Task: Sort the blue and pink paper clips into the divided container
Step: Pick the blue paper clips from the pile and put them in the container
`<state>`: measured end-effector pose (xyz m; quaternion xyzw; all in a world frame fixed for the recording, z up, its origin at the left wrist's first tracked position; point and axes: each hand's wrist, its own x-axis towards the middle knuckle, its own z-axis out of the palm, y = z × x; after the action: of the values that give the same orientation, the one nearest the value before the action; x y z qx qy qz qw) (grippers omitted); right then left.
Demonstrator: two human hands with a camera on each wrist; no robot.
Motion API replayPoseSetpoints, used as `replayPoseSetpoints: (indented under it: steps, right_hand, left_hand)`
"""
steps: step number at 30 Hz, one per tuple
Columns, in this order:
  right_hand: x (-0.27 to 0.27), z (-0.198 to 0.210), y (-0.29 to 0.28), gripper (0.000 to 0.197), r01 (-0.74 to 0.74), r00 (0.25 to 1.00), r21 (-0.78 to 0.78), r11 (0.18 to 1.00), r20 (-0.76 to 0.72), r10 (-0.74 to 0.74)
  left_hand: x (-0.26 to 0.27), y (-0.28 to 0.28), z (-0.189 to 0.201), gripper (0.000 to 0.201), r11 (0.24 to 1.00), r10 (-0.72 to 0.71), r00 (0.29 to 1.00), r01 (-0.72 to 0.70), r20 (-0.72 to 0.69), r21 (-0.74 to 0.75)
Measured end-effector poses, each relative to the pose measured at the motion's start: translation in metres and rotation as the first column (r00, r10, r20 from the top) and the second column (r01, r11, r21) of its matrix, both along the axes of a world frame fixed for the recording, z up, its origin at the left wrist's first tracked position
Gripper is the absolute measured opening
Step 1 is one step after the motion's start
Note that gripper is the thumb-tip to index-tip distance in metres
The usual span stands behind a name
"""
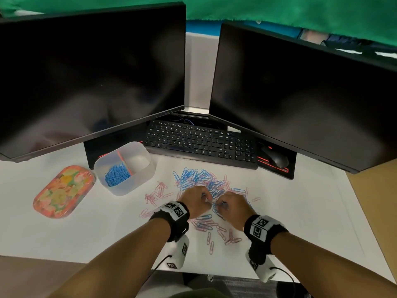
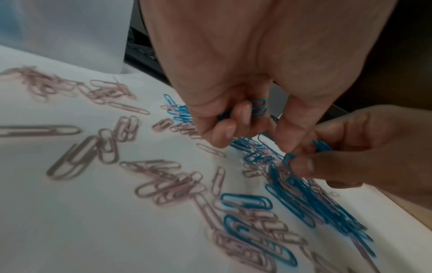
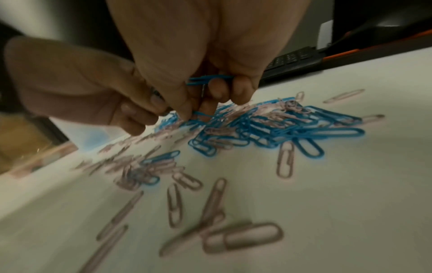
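A mixed pile of blue and pink paper clips [image 1: 202, 181] lies on the white desk in front of the keyboard. My left hand [image 1: 196, 201] hovers over the pile with blue clips [image 2: 256, 108] held in its curled fingers. Beside it my right hand [image 1: 231, 204] also holds blue clips [image 3: 208, 79] in its curled fingers, and its fingertips pinch another blue clip [image 3: 201, 113] at the pile. The two hands touch. The clear divided container [image 1: 124, 166] stands at the left; its left compartment holds blue clips [image 1: 117, 174], its right compartment looks bare.
A flowered oval lid [image 1: 63, 191] lies left of the container. Behind the pile are a black keyboard [image 1: 202, 143], a mouse [image 1: 276, 157] and two dark monitors [image 1: 92, 76]. Loose pink clips [image 1: 156, 193] are scattered left and near my wrists.
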<state>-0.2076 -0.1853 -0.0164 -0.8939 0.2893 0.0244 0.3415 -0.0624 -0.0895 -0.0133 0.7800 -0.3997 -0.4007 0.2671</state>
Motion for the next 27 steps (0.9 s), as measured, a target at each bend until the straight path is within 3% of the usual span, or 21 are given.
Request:
replayPoseSetpoints:
  steps: [6,13,16,19,22,24,27]
  right_hand:
    - [0.000,0.014,-0.004,0.010,0.109,0.993,0.179,0.978,0.022,-0.115]
    - [0.001,0.022,-0.013,0.013,0.145,0.989,0.285,0.947,-0.037,-0.141]
    - [0.011,0.030,-0.012,0.013,0.231,0.968,0.469,0.853,-0.023,-0.249]
    - [0.029,0.039,-0.004,0.010,0.287,0.943,0.569,0.771,-0.026,-0.331]
    - [0.051,0.046,0.005,0.013,0.279,0.944,0.485,0.829,0.021,-0.329]
    - [0.067,0.053,0.011,0.014,0.272,0.945,0.399,0.876,0.062,-0.322]
    - [0.085,0.066,0.018,0.020,0.234,0.962,0.330,0.914,0.060,-0.268]
  left_hand:
    - [-0.005,-0.002,-0.002,0.012,0.991,-0.126,0.975,0.131,0.184,-0.020]
    - [0.010,0.010,-0.005,0.010,0.994,-0.054,0.999,0.053,-0.005,-0.096]
    - [0.017,0.014,0.002,0.014,0.988,0.078,0.970,-0.106,-0.230,-0.112]
    - [0.016,0.015,0.013,0.020,0.942,0.279,0.801,-0.336,-0.530,-0.012]
    - [0.015,0.013,0.022,0.026,0.827,0.427,0.502,-0.554,-0.752,0.100]
    - [0.015,0.011,0.028,0.033,0.750,0.451,0.301,-0.639,-0.840,0.173]
    - [0.016,0.008,0.038,0.047,0.688,0.399,0.083,-0.686,-0.913,0.238]
